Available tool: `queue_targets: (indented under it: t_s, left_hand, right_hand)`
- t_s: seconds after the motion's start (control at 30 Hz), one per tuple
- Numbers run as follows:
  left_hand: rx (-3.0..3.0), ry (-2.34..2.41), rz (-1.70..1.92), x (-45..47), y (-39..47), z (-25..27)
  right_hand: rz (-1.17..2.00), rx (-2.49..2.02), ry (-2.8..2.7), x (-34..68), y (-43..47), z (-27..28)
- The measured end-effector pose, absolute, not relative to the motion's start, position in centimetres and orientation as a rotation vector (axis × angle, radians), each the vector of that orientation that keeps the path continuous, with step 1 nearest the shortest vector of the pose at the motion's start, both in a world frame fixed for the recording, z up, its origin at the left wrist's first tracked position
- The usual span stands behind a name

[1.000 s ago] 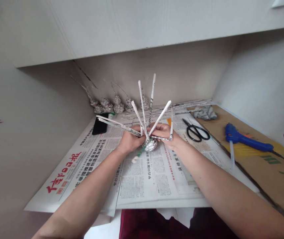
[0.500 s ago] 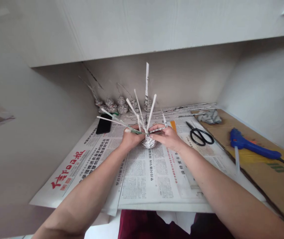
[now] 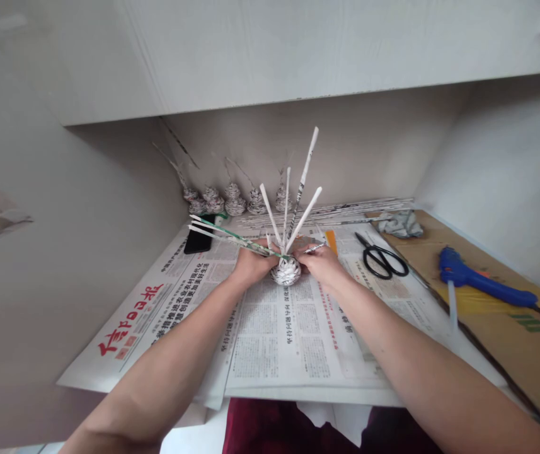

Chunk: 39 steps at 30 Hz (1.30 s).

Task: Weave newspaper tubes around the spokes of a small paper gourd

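Between my hands sits a small round woven piece made of rolled newspaper, with several paper sticks fanning up and out of its top. My left hand is closed at its left side, by the sticks that slant left, one of them greenish. On the other side my right hand is closed at the neck, with a short paper stick across its fingers. Fingertips of both hands are partly hidden behind the piece and sticks.
Newspaper covers the table. Several finished woven gourd shapes line the back, beside long paper sticks. A phone lies left; black scissors, a crumpled cloth and a blue glue gun on cardboard lie right.
The woven piece has turned in my hands: the tall stick, upright before, leans right now, and the other upright sticks have shifted right. Both hands stay at the piece.
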<state>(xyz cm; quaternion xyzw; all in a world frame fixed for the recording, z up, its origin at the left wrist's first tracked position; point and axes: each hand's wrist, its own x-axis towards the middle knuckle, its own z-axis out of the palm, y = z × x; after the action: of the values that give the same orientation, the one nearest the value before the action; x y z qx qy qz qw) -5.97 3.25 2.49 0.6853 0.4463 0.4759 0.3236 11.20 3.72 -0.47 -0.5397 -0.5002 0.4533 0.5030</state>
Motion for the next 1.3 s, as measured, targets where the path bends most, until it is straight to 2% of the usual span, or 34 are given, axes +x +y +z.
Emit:
queue_targets:
  t_s: [0.3,0.43,0.67,0.83,1.13,1.3]
  left_hand:
    - [1.864,1.133,1.257,-5.4,2.5,3.0]
    - [1.873,1.113,1.259,-5.3,2.3,3.1]
    - [1.837,1.198,1.272,-5.7,2.7,2.9]
    - [1.675,1.243,1.327,-5.9,3.5,2.4]
    - [1.539,1.215,1.453,-6.0,4.1,1.7]
    - [1.488,1.245,1.436,-6.1,4.0,2.5]
  right_hand:
    - [0.897,-1.693,-1.575,13.1,2.8,2.3]
    - [0.843,-1.763,-1.576,13.5,2.8,3.1]
    - [1.128,-1.194,-0.944,12.4,3.4,2.7]
    - [1.083,-1.023,-0.708,12.2,3.6,2.9]
    - [1.189,-1.069,-0.465,11.4,3.3,2.5]
    - [1.468,-1.308,-0.636,11.5,2.7,3.0]
